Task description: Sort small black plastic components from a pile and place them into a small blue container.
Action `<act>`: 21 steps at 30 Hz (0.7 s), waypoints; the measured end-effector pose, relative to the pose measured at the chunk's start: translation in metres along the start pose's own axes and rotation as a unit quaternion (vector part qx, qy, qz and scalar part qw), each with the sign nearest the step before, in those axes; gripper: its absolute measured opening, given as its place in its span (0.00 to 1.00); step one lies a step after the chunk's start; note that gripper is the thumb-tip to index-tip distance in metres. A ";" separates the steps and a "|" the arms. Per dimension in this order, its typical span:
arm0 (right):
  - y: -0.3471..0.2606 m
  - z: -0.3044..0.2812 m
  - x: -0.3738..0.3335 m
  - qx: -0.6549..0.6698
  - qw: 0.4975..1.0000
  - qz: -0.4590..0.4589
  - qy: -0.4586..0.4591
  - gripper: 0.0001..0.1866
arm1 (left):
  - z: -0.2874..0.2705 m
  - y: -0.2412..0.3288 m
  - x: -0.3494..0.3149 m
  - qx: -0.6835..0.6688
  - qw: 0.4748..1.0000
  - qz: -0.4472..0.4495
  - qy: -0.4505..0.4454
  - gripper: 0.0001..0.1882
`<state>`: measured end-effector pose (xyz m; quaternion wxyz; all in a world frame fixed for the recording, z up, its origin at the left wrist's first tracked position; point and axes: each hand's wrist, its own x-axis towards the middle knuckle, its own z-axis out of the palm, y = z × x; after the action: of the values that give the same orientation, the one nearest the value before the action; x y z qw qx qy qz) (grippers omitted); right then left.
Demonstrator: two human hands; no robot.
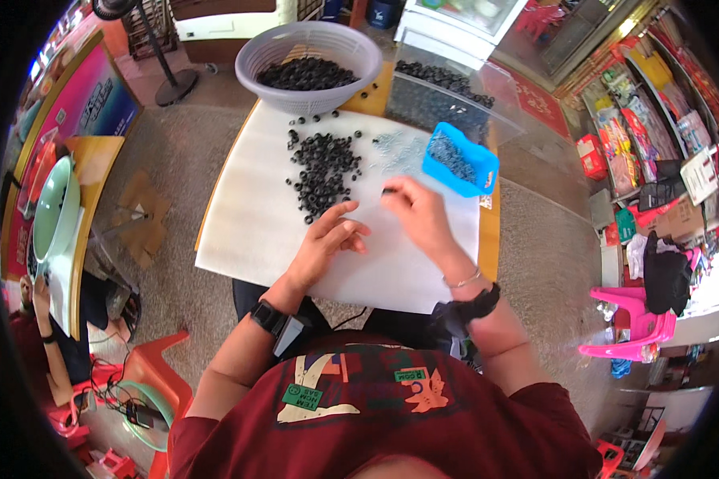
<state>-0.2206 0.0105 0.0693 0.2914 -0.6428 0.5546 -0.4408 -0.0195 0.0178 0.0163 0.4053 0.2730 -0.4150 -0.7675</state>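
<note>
My right hand (419,211) is closed in a pinch over the white-covered table, with a small black part (388,191) at its fingertips. My left hand (327,246) hovers just beside it, fingers apart, with nothing visible in it. Ahead of the left hand spreads a loose pile of small black ring-like parts (321,169). A blue plastic tray (487,177), holding many small bluish-grey pieces, lies beyond my right hand. Similar thin pieces (395,152) are scattered on the white sheet (248,207) left of the tray.
A grey-purple basket (311,97) of black parts stands at the table's far edge. Beside it is a clear bin (423,100) with more. At left, a person's hand (41,295) works by a green bowl (57,207). Pink stools (635,323) and stocked shelves stand at right.
</note>
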 end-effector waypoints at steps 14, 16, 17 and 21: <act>0.037 -0.042 0.079 -0.052 0.999 -0.004 0.011 0.12 | -0.003 -0.003 0.002 -0.016 0.999 -0.023 -0.020 0.10; 0.040 -0.004 0.050 -0.069 0.996 0.018 -0.044 0.08 | -0.003 0.001 0.001 0.012 0.998 -0.035 -0.045 0.10; 0.041 0.012 0.040 -0.056 0.997 0.003 -0.056 0.08 | -0.003 -0.001 0.000 0.006 0.999 -0.033 -0.041 0.08; 0.035 0.049 0.024 -0.059 0.993 -0.039 -0.092 0.09 | -0.006 -0.004 0.001 -0.001 0.999 -0.018 -0.044 0.08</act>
<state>-0.1930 -0.0257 0.0233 0.2852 -0.7180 0.5250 -0.3571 -0.0170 0.0160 0.0095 0.3731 0.2461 -0.4264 -0.7864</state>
